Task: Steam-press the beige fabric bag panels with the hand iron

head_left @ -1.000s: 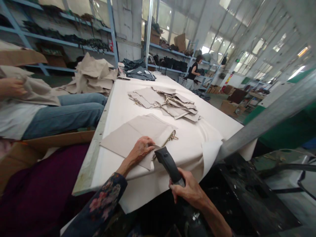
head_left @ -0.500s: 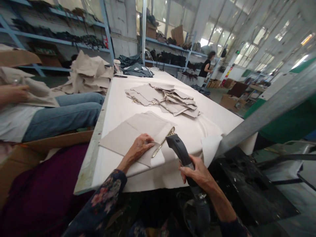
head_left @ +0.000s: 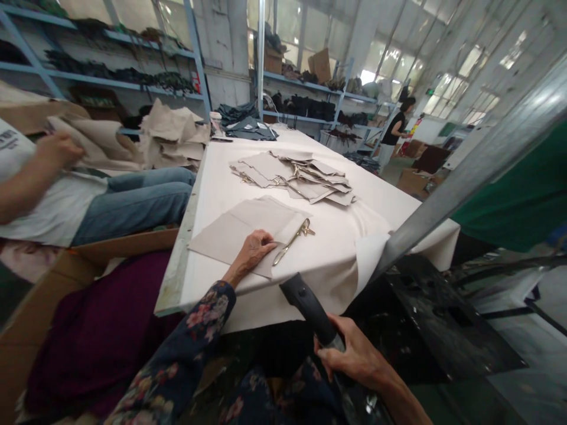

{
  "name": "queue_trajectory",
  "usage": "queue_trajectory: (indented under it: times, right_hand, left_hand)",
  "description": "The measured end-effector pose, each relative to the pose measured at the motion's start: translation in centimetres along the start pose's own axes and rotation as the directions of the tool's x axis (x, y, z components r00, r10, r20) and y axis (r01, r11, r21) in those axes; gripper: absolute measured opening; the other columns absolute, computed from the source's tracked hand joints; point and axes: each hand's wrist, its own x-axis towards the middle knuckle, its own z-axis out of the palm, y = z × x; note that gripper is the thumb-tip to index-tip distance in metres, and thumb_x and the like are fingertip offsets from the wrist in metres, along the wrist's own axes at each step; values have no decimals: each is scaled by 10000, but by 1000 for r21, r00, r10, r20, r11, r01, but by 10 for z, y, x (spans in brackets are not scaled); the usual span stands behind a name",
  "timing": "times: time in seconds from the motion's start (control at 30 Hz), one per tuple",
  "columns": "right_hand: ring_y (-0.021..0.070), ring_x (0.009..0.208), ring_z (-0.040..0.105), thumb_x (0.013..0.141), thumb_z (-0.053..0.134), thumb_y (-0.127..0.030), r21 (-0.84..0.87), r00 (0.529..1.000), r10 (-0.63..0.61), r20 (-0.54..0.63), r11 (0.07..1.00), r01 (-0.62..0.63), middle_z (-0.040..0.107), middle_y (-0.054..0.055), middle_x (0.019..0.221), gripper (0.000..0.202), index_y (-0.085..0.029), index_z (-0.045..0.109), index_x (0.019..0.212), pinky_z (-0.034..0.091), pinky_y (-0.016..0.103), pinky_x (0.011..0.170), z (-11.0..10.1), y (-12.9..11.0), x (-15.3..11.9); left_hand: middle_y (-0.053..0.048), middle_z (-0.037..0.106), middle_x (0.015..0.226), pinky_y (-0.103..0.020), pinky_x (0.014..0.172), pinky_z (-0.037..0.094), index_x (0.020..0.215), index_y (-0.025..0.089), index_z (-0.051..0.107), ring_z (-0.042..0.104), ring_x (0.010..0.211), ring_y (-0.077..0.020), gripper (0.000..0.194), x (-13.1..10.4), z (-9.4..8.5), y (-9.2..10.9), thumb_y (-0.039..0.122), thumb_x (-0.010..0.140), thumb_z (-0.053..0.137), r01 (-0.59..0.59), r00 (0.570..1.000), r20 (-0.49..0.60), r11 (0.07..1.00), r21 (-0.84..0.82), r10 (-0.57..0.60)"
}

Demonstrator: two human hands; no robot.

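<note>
The left hand (head_left: 254,251) has its fingers together, apparently pinched on the near edge of a flat, pale-beige fabric piece (head_left: 241,227), which spreads on the white-covered bench (head_left: 376,209) beneath and beyond them. The right hand (head_left: 349,351) has its fingers wrapped around a black, curved handheld tool (head_left: 305,298), whose nose points up and left from those fingers toward the bench's near edge. Just right of the left fingers lies a slim, gold-coloured metal strip (head_left: 287,245) with a fitting at its far end.

The likeliest trouble is slipping: if the left pinch slackens, the beige fabric piece could skew or crease. A tug toward the body could drag its near corner over the bench's edge, as it lies close to it. If the tool's nose swings up carelessly, it could knock the metal strip or the left fingers.

Counted: two working hands, one tool, one beige fabric piece under the left fingers (its layers cannot be told) and one metal strip beside it. Farther beyond the fingers is one heap of loose beige pieces (head_left: 305,177), too overlapped to count.
</note>
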Motion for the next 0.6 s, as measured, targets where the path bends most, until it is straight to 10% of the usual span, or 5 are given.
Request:
queue_trajectory:
  times: [0.6]
  right_hand:
    - [107, 463, 532, 707, 544, -175, 72, 997, -45, -61, 996, 50, 533, -54, 573, 181, -156, 540, 887, 450, 201, 465, -24, -12, 47]
  left_hand:
    - [-9, 594, 745, -281, 705, 429, 685, 201, 606, 566, 762, -183, 185, 3, -5, 8, 358, 774, 563, 15, 1000, 15, 1000, 15, -15]
